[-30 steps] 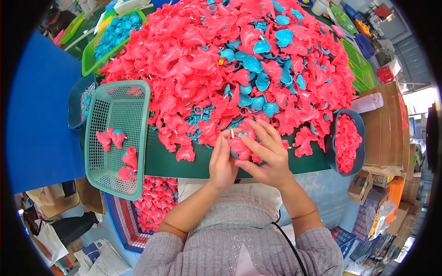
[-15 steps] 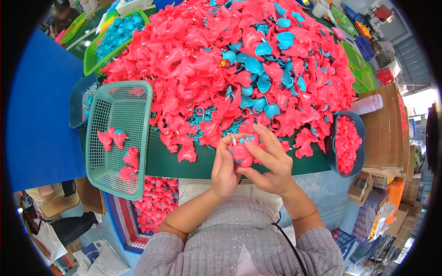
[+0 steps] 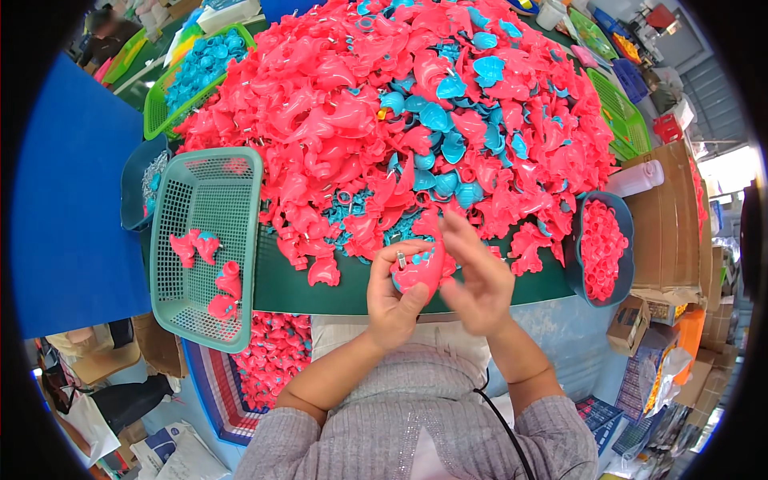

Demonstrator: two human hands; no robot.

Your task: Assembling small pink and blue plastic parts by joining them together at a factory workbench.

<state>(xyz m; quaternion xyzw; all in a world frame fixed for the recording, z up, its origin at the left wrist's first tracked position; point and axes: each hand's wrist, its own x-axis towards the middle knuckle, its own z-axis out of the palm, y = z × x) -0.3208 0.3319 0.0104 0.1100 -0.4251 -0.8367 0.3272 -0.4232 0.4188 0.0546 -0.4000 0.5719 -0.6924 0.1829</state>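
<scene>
- Toy (image 3: 418, 274), pink with blue bits, sits over the table's (image 3: 288, 286) near edge in the left hand (image 3: 390, 302), thumb pressed on it, fingers curled round.
- Right hand (image 3: 482, 286), blurred, loosely spread, seemingly empty: it has just come off the toy, so the left appears to hold it alone.
- Beyond, a heap (image 3: 336, 120) of pink and blue parts.
- Left, a green basket (image 3: 216, 200); right, a tub (image 3: 571, 260) of pink pieces (image 3: 602, 250).

head view | left of worn pair | wide fisheye | faces down | near green table (image 3: 300, 294)
</scene>
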